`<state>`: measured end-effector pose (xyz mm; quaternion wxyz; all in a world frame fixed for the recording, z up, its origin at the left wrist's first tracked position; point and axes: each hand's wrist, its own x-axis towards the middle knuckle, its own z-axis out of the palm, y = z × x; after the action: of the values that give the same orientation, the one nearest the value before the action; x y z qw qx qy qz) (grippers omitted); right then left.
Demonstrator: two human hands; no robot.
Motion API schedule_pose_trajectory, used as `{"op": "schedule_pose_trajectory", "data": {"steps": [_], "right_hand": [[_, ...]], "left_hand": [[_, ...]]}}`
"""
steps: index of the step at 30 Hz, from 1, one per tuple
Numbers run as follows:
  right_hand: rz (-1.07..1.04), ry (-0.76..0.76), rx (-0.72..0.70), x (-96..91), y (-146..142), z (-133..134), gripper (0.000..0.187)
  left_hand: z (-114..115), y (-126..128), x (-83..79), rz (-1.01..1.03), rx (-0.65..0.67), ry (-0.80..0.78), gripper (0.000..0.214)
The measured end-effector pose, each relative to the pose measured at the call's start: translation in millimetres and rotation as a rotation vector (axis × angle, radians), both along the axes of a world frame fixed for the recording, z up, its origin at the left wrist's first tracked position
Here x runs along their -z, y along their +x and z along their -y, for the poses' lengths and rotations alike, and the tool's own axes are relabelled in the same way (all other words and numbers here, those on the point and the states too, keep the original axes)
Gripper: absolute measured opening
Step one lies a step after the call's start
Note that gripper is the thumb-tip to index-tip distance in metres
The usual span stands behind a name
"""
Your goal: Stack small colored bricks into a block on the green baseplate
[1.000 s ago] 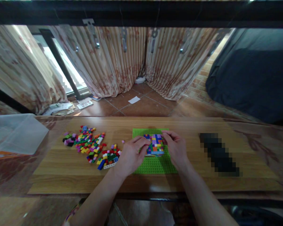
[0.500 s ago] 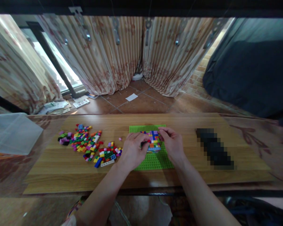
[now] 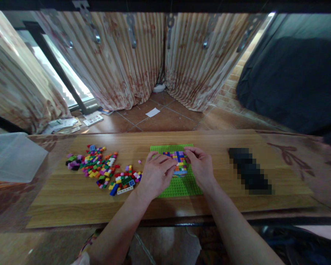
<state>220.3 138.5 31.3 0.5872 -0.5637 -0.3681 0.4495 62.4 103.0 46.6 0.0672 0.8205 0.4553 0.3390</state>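
Note:
A green studded baseplate (image 3: 182,187) lies on the wooden board in front of me. On it stands a block of many-coloured small bricks (image 3: 178,162). My left hand (image 3: 156,175) lies over the block's left side, its fingers spread flat on the bricks. My right hand (image 3: 200,167) is at the block's right edge, its fingers pinched together on the top far corner. A loose pile of coloured bricks (image 3: 99,167) lies to the left of my left hand.
A clear plastic bag (image 3: 13,156) sits at the far left of the table. A dark blurred object (image 3: 249,171) lies on the board to the right. Beyond the table are curtains and a tiled floor with papers.
My left hand's fingers have flattened and slid further over the brick block. The right hand stays at the block's right corner. The camera has tilted slightly.

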Motion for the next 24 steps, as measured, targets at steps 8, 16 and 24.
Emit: {"op": "schedule_pose_trajectory", "data": {"steps": [8,16,24], "right_hand": [[0.038,0.015,-0.013,2.2,0.9,-0.2,0.025],[0.031,0.007,-0.009,1.7,0.9,0.1,0.024],[0.04,0.023,-0.017,3.3,1.8,-0.2,0.025]], "left_hand": [[-1.1,3.5,3.0,0.02,-0.08,-0.026,0.008],[0.6,2.9,0.3,0.073,-0.054,-0.051,0.013],[2.3,-1.2,-0.7,0.078,-0.001,0.045,0.016]]}}
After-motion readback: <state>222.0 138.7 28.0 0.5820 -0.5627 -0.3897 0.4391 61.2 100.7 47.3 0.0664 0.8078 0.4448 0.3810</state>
